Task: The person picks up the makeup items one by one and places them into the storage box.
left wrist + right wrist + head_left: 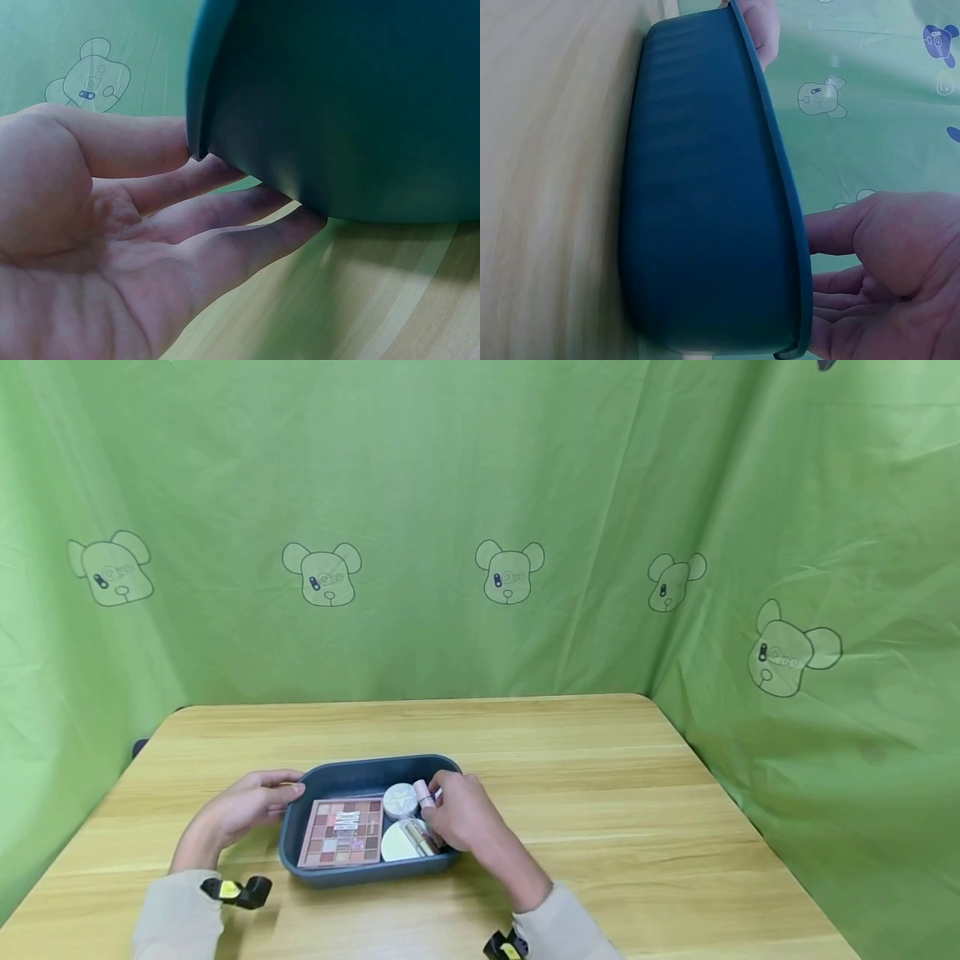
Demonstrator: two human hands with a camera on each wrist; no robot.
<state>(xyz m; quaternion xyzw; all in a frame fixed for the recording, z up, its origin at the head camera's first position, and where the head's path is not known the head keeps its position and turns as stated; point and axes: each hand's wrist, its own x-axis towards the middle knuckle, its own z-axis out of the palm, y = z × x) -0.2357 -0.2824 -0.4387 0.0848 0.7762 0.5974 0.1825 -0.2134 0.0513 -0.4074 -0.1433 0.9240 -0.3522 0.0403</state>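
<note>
A dark blue oblong tub [375,878] sits on the wooden table with cosmetics inside. At its left end my left hand [251,802] holds it, thumb at the rim and fingers against the outer wall [360,112] below. My right hand [465,814] reaches over the right end and pinches a small tube with a pale pink cap [423,793], likely a lip gloss. In the right wrist view the fingertips of the right hand [900,277] are hidden behind the tub wall. An eyeshadow palette [342,843] fills the tub's left side.
Inside the tub, a round white jar [401,801] stands beside the palette. A white round compact [397,843] lies nearer, with slim lip tubes [418,837] over it. Green curtains [420,643] printed with bear heads hang behind the wooden table [637,827] and along its sides.
</note>
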